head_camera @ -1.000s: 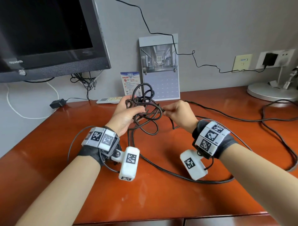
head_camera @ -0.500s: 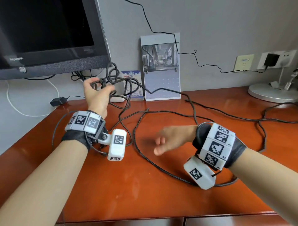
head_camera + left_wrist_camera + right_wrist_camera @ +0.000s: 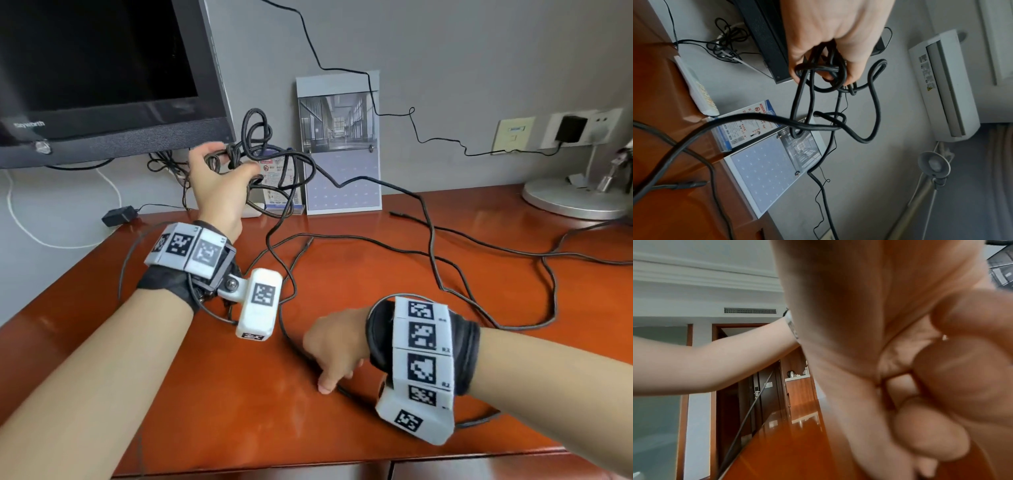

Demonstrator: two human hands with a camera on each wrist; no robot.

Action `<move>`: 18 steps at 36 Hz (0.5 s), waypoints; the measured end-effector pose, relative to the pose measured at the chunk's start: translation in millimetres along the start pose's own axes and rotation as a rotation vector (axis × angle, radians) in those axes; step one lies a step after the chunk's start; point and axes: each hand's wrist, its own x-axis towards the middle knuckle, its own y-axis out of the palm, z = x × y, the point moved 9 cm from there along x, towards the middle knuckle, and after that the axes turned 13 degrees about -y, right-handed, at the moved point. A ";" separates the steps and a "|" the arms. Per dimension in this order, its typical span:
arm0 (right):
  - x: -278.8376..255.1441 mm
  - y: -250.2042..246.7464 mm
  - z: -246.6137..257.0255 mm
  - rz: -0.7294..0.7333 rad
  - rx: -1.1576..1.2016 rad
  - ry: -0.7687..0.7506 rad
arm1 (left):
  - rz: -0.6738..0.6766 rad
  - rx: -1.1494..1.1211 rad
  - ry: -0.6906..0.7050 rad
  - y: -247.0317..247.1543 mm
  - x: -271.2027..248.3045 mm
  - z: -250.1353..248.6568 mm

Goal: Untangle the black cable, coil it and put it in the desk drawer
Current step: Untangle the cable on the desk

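My left hand (image 3: 233, 162) is raised near the monitor and grips the knotted bunch of the black cable (image 3: 262, 150). In the left wrist view my fingers (image 3: 797, 71) curl round several loops of that cable (image 3: 873, 104). From the knot, strands drop onto the red-brown desk (image 3: 359, 274) and spread right and forward. My right hand (image 3: 329, 356) is low at the desk's front, fingers curled over a cable stretch lying there, with the contact hidden under the hand. The right wrist view shows my hand (image 3: 920, 402) with curled fingers and no cable between them. Drawer fronts (image 3: 479, 471) show below the desk edge.
A monitor (image 3: 102, 85) hangs at the back left. A calendar (image 3: 342, 154) and a leaflet stand (image 3: 281, 195) lean on the wall. A lamp base (image 3: 575, 198) stands back right. A small black adapter (image 3: 118, 216) lies back left. A thin wire runs to a wall plug (image 3: 568, 128).
My left hand carried the knotted bunch up and left, away from the desk's middle. My right hand let go of it, dropped toward the front edge and curled over the cable on the desk.
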 end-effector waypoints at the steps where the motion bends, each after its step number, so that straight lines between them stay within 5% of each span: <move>1: 0.3 -3.5 -1.7 -0.036 0.007 0.024 | -0.008 0.005 0.001 0.7 -0.4 -3.2; 8: 18.0 -55.5 14.7 -0.303 -0.400 0.051 | 0.001 -0.049 0.050 7.0 -1.3 -39.0; 12: 27.4 -87.7 9.6 -0.474 -0.327 0.049 | 0.033 -0.044 0.128 17.8 -3.1 -61.4; 18: 45.7 -73.5 -19.9 -0.282 -0.067 0.072 | 0.071 -0.015 0.154 27.1 -5.6 -69.6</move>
